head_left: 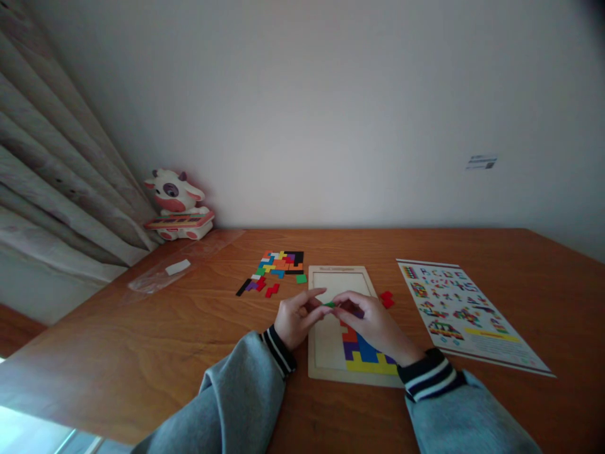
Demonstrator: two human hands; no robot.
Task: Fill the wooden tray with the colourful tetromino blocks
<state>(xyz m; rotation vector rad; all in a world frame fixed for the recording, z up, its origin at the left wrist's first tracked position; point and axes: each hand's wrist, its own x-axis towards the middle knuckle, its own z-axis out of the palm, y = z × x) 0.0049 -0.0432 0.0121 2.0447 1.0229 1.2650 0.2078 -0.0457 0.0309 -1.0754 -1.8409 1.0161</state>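
Barely visible, green piece (329, 304) between hands (334, 313)

Both arms are covered by long, loose sleeves in a soft, matt grey with a bluish cast. The left sleeve (236, 397) is marked by broad folds, and the right sleeve (467, 419) is creased where it is gathered into its cuff. Each sleeve is finished at the wrist with a snug black band: the left cuff (278, 351) and the right cuff (432, 375) are both ringed by narrow white stripes. The left hand (297, 317) and the right hand (371, 323) are left bare beyond the cuffs.
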